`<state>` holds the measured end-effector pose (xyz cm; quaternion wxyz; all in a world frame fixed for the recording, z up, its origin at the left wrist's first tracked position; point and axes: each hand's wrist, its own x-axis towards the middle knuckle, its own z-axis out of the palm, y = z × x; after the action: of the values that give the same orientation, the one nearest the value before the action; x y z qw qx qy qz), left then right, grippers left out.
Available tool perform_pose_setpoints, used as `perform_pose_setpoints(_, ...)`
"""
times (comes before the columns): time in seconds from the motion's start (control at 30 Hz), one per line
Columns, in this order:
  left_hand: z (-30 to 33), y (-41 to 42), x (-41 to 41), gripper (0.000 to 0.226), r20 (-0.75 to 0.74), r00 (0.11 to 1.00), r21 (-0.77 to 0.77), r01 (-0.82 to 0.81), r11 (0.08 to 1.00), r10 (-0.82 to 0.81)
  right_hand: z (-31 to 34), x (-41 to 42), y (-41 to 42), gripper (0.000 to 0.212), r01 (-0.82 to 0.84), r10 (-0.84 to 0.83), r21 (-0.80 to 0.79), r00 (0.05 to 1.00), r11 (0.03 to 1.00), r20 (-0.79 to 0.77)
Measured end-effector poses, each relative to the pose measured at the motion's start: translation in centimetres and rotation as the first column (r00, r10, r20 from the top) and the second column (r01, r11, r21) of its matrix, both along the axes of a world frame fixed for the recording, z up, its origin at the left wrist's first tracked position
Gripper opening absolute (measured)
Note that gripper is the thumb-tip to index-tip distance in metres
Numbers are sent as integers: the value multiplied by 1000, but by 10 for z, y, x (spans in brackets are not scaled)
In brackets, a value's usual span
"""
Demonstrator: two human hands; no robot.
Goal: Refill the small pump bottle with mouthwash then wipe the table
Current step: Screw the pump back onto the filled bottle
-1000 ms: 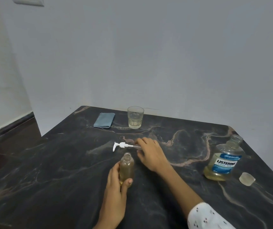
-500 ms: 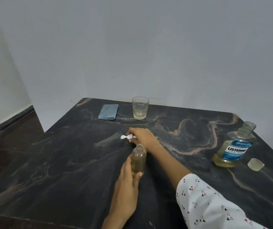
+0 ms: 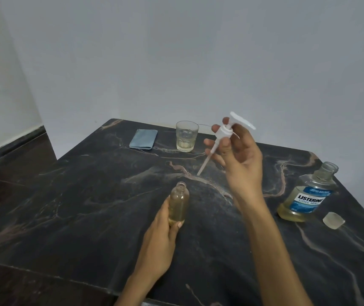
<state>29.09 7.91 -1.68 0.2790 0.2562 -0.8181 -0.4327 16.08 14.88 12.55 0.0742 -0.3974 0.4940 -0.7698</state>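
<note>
The left hand (image 3: 163,235) is gripping the small pump bottle (image 3: 178,204); above-right of it, the right hand (image 3: 238,160) is pinching the pump head (image 3: 225,131). Recapping step: the dip tube must be aligned with the neck.

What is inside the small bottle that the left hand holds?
The small bottle holds yellowish liquid nearly up to its shoulder; its open neck is empty. The left hand covers its lower left side, so the bottom there is hidden.

Dim, flat, soft-shadowed indoor light; slight blur, wide-angle bending at edges
</note>
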Motion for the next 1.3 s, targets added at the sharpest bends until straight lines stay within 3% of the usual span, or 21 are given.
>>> perform_pose_setpoints(0.3, -1, 0, 1, 64, -8, 1000, 20, -3, 1000, 3, -4, 24, -5, 36, -155, 158, -51, 985, 987, 70)
perform_pose_setpoints(0.83, -2, 0, 2, 70, -17, 1000, 0, 0, 1000, 0, -23, 17, -10, 37, -134, 133, 29, 991, 991, 8)
perform_pose_setpoints(1.07, -2, -1, 2, 61, -26, 997, -8, 68, 998, -68, -64, 19, -5, 31, -183, 189, 193, 982, 964, -16)
perform_pose_setpoints(1.3, 4, 5, 3, 44, 16, 993, -67, 116, 991, -116, -92, 15, 11, 26, -157, 157, 214, 987, 964, 18)
